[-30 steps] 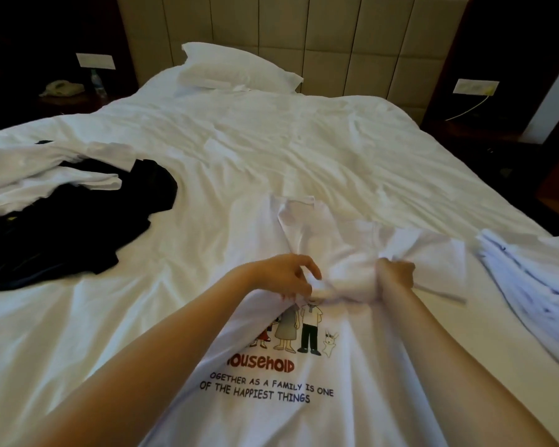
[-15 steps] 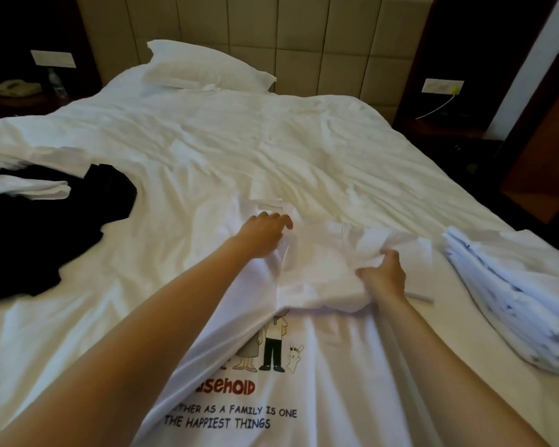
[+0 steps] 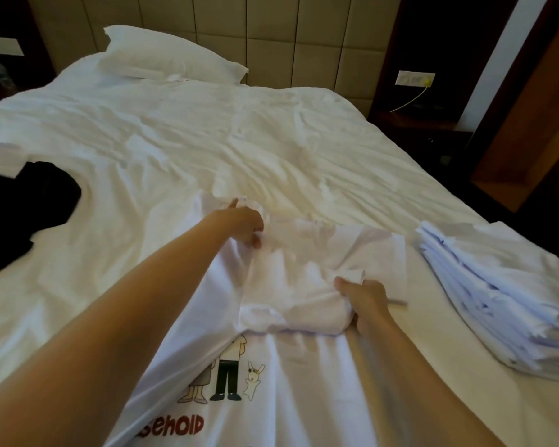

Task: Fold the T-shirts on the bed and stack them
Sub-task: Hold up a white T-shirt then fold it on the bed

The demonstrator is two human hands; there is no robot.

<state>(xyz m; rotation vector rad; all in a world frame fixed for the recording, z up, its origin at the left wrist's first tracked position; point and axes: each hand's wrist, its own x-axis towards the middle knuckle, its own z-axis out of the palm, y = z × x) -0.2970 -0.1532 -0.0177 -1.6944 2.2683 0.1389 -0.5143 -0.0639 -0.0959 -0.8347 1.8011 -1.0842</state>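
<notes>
Both hands have moved apart since a second ago. The left hand [image 3: 244,225] pinches the shirt [image 3: 304,382] at its top left. The right hand [image 3: 365,298] grips the bunched cloth, fingers curled. The shirt lies print up on the near part of the bed [image 3: 207,140], with its top crumpled. I think this is the smoothing step. Next, pull the top flat, then fold. A stack [image 3: 497,301] waits on the right. Black clothes [image 3: 29,204] lie far left, and a pillow [image 3: 168,56] is at the back.

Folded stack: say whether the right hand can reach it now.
Probably yes: only bare sheet lies between the right hand and the folded stack, though it must first release the T-shirt.
</notes>
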